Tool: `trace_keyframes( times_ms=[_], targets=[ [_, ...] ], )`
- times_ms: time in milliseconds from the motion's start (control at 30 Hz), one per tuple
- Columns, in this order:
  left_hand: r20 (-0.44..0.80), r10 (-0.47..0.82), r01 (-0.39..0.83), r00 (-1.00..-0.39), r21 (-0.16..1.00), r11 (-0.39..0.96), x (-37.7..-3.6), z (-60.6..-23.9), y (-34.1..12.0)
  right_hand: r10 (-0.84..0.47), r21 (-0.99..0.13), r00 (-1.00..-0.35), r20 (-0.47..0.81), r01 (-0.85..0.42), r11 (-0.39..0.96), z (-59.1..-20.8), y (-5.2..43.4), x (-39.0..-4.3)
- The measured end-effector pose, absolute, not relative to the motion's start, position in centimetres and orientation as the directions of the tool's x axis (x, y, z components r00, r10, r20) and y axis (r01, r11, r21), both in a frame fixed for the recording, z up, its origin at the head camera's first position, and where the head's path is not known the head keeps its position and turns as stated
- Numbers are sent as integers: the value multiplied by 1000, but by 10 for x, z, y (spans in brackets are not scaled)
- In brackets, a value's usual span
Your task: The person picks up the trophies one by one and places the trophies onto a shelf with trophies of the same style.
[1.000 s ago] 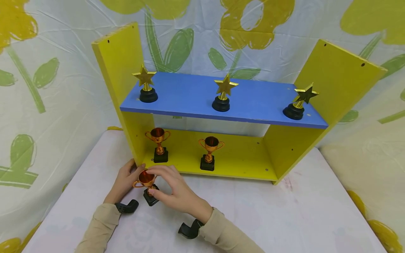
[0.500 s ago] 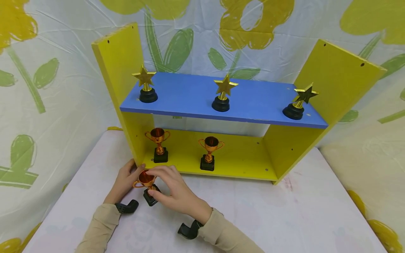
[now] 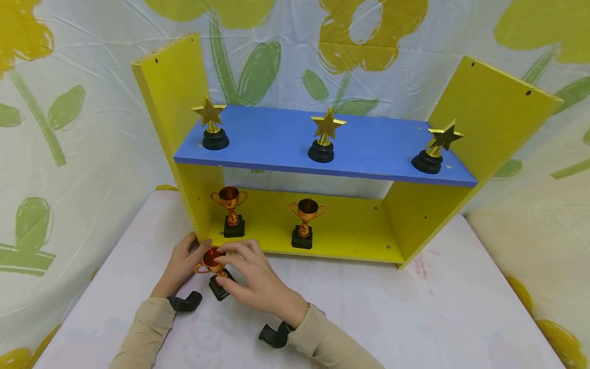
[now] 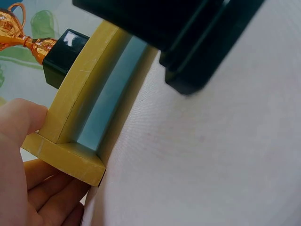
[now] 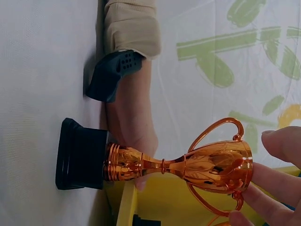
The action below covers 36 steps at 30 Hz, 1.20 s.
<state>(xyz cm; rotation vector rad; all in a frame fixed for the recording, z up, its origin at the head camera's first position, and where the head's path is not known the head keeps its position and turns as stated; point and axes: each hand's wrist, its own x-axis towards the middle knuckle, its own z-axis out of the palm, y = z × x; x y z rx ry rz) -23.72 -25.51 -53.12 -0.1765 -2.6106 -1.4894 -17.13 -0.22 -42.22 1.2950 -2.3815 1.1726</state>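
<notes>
A copper-coloured trophy cup (image 3: 209, 264) with two handles and a black base stands on the table in front of the shelf unit's left corner. Around its top is my right hand (image 3: 258, 279). In the right wrist view, the fingertips (image 5: 256, 200) are right at the rim and handle of the trophy cup (image 5: 218, 169), while the thumb (image 5: 282, 143) stays apart from it. My left hand (image 3: 182, 261) grips the lower left corner of the yellow shelf unit (image 3: 396, 251). In the left wrist view, its thumb (image 4: 23, 117) lies on one side of the yellow corner (image 4: 70, 160), fingers behind.
Two more copper trophy cups, one left (image 3: 232, 205) and one near the middle (image 3: 305, 218), stand on the lower yellow board. Three gold star trophies (image 3: 324, 133) are spread along the blue shelf (image 3: 267, 133). A flower-printed cloth (image 3: 115, 102) hangs behind.
My right hand's fingers have shifted and spread slightly at the rim, and the cup's tilt differs a little. My left hand has stayed at the shelf unit's corner.
</notes>
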Motion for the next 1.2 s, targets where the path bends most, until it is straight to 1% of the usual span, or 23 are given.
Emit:
trace_keyframes(
  times_ms=[300,600,933,1033,1200],
  targets=[
    [161,35,156,-986,849,505,-237,-530,-254,-620,-500,-582,526,-801,328,-422,-1,-171],
    [169,37,163,-985,842,515,-238,-530,-254,-601,-503,-580,550,-804,316,-422,-1,-171],
    [164,33,156,-986,832,532,-239,-529,-252,-559,-381,-512,652,-859,342,-426,-1,-176],
    [164,30,154,-986,830,537,-239,-528,-252,-545,-368,-497,675,-867,335,-426,0,-177],
    [159,28,150,-987,834,532,-238,-528,-252,-531,-380,-502,683,-865,329,-423,3,-179]
  ],
)
